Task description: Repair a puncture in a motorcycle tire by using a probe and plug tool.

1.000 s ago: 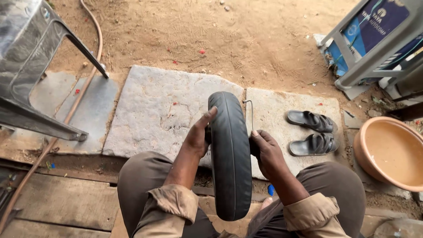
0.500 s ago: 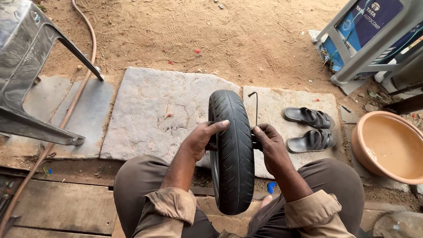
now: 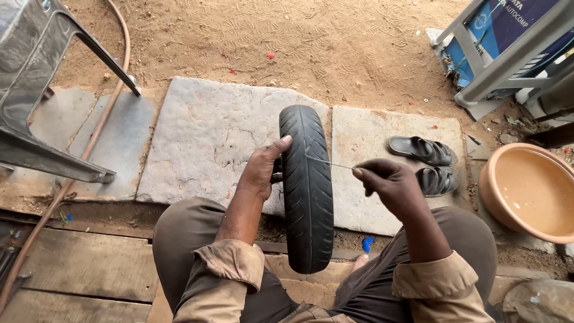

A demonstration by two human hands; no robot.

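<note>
Above stone slabs (image 3: 203,137), left hand (image 3: 260,173) grips upright tyre (image 3: 307,191); right hand (image 3: 391,185) pinches thin wire (image 3: 332,163) touching its tread.

Behind your left hand (image 3: 260,173), the tyre's (image 3: 307,191) sidewall is hidden. The thin wire (image 3: 329,162) ahead of your right hand's fingertips (image 3: 357,172) is too fine to identify.

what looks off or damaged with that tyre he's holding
A thin wire runs from the tyre tread to the right hand, which pinches its end; it looks stuck into the rubber, hinting at a puncture. The left hand steadies the tyre upright. Otherwise the tread shows no visible tear.
</note>
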